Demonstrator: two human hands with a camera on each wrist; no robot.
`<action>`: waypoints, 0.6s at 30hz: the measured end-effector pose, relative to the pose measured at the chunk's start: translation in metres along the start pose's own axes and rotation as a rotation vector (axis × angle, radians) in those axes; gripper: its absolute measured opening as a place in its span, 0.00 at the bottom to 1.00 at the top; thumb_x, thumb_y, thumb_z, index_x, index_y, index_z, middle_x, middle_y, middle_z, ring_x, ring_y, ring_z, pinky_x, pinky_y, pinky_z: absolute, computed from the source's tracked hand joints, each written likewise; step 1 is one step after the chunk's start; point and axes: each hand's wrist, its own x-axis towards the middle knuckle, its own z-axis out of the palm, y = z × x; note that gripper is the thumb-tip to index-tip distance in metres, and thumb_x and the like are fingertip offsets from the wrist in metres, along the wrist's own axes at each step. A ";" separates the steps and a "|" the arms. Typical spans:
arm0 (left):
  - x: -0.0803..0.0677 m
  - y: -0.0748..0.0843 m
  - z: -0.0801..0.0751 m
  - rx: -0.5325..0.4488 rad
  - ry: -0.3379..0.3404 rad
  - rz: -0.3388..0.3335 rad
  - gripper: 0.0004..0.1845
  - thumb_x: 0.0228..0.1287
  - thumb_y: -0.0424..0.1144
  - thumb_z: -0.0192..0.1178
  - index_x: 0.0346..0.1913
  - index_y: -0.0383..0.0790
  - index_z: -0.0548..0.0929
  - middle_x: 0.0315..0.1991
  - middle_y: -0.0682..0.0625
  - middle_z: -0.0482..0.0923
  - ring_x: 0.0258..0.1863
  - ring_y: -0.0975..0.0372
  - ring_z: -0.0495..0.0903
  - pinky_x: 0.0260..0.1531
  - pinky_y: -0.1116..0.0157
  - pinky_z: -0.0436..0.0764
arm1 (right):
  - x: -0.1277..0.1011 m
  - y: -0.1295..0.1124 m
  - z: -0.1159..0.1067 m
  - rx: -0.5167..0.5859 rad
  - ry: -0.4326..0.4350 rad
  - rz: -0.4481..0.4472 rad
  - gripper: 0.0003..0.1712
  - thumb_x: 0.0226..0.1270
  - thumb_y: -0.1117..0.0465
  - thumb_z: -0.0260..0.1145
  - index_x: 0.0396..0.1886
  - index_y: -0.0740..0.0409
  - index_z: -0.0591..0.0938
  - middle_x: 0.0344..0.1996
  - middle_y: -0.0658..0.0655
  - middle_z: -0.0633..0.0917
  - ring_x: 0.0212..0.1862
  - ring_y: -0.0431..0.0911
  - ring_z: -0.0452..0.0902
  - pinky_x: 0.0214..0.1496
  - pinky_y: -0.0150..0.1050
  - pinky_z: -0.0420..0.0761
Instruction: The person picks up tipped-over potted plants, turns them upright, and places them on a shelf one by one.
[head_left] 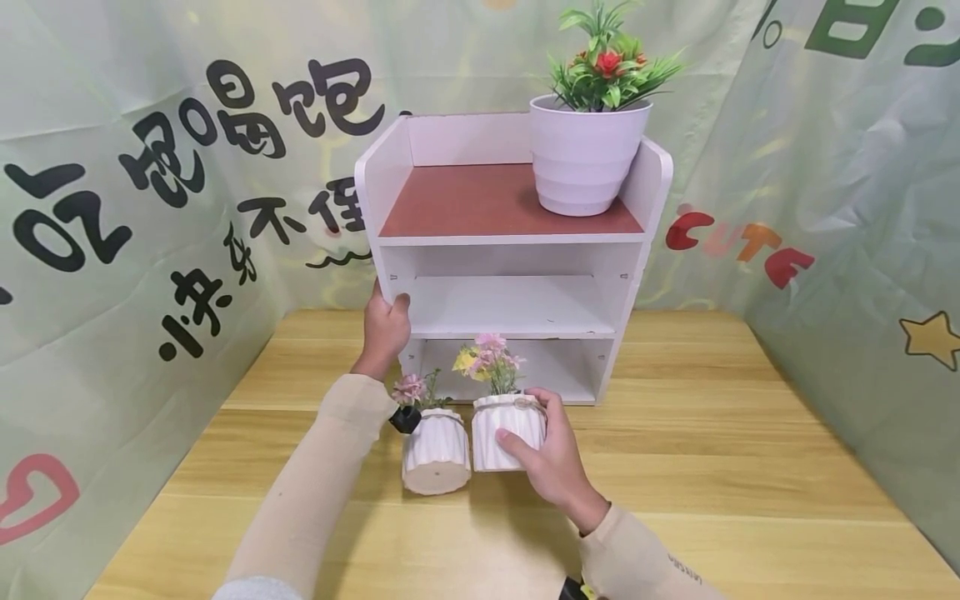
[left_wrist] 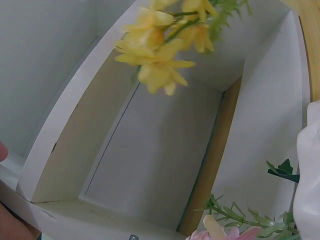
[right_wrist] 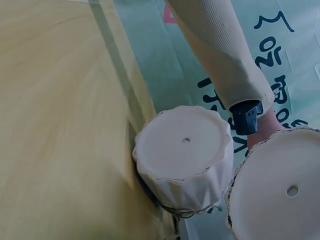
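1. In front of the white shelf unit (head_left: 510,250), I see my right hand (head_left: 547,454) wrapped around a small white ribbed pot (head_left: 508,433) of pink and yellow flowers, fingers curled on its side and thumb over the rim.
2. My left hand (head_left: 384,329) grips the shelf unit's front left edge at the middle shelf, thumb curled round it.
3. A second ribbed pot (head_left: 437,450), with a pink flower, sits on the wooden table (head_left: 712,467) just left of the held pot, close enough to touch it.
4. On the shelf unit's top level, at its right, stands a large white pot (head_left: 587,154) holding a green plant with a red bloom.
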 end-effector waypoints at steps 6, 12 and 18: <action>0.000 -0.001 0.000 0.006 0.003 0.004 0.25 0.72 0.34 0.44 0.70 0.38 0.61 0.61 0.36 0.71 0.60 0.45 0.71 0.60 0.46 0.68 | 0.003 -0.005 0.000 0.007 -0.015 -0.048 0.38 0.56 0.66 0.70 0.63 0.66 0.62 0.41 0.63 0.76 0.36 0.51 0.76 0.35 0.40 0.82; 0.000 -0.002 0.001 0.012 0.014 0.016 0.24 0.70 0.33 0.45 0.69 0.36 0.63 0.59 0.35 0.72 0.59 0.45 0.72 0.60 0.47 0.68 | 0.006 -0.012 -0.002 0.007 -0.020 -0.086 0.37 0.55 0.66 0.69 0.63 0.65 0.63 0.39 0.64 0.76 0.34 0.51 0.76 0.32 0.41 0.83; 0.000 -0.002 0.000 0.011 0.011 0.017 0.24 0.71 0.33 0.45 0.69 0.34 0.63 0.58 0.34 0.73 0.57 0.44 0.73 0.59 0.47 0.70 | 0.011 -0.019 -0.005 0.041 -0.035 -0.120 0.37 0.55 0.67 0.68 0.62 0.67 0.62 0.39 0.65 0.76 0.34 0.51 0.78 0.31 0.42 0.83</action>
